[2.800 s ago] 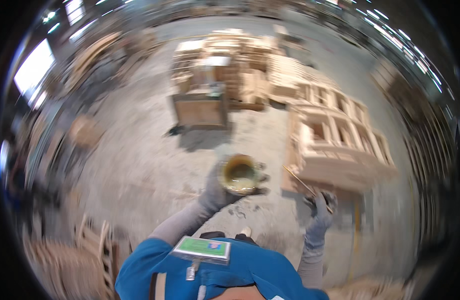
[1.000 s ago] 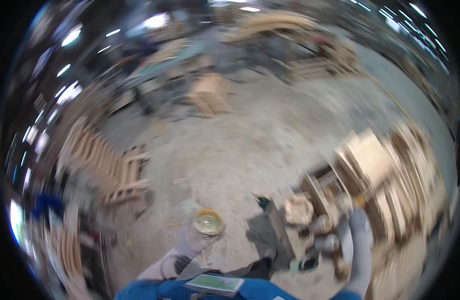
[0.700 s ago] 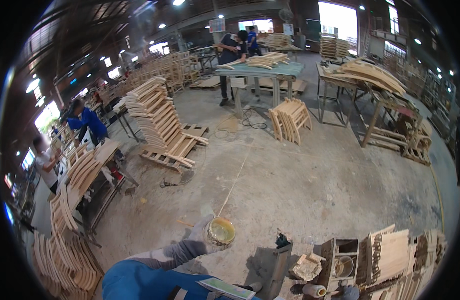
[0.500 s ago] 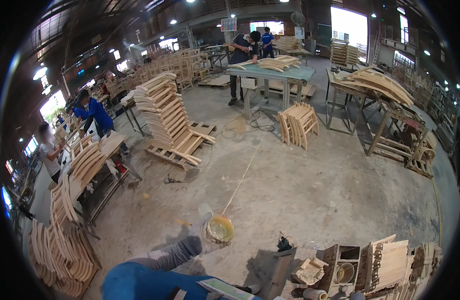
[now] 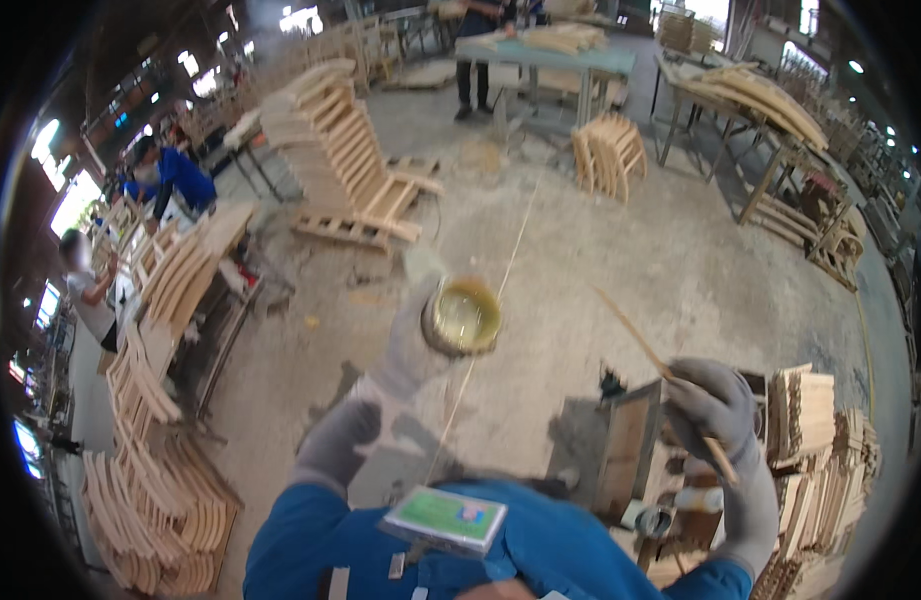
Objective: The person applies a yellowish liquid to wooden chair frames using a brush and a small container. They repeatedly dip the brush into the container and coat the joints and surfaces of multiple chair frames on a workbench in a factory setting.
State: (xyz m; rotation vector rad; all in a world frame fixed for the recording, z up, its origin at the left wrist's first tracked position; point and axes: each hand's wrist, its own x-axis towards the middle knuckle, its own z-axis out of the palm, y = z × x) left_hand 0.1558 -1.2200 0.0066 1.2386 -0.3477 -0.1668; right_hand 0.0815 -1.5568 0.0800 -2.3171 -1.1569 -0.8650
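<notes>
In a grey glove, my left hand (image 5: 405, 348) grips a round cup (image 5: 495, 318) from its left side. The cup has a yellowish inside, a crusted, dirty outside and a pale, glossy liquid in it. A pale flat patch shows just beyond the cup; I cannot make out what it is. My right hand (image 5: 714, 398), also gloved in grey, is raised at the right with its fingers closed round a thin wooden stick (image 5: 631, 328). The stick slants up and left from the hand, and its other end pokes out below. Cup and stick are apart.
Stacked wooden slats (image 5: 806, 415) and a wooden box (image 5: 629, 445) stand close by on the right. Curved wooden parts (image 5: 156, 505) are piled at the left. Further off are a pallet stack (image 5: 326, 150), a small bundle of curved pieces (image 5: 609, 155), worktables and several people.
My right hand has come into view holding the stick. The cup in my left hand sits higher in the picture, and the view has tilted downward.
</notes>
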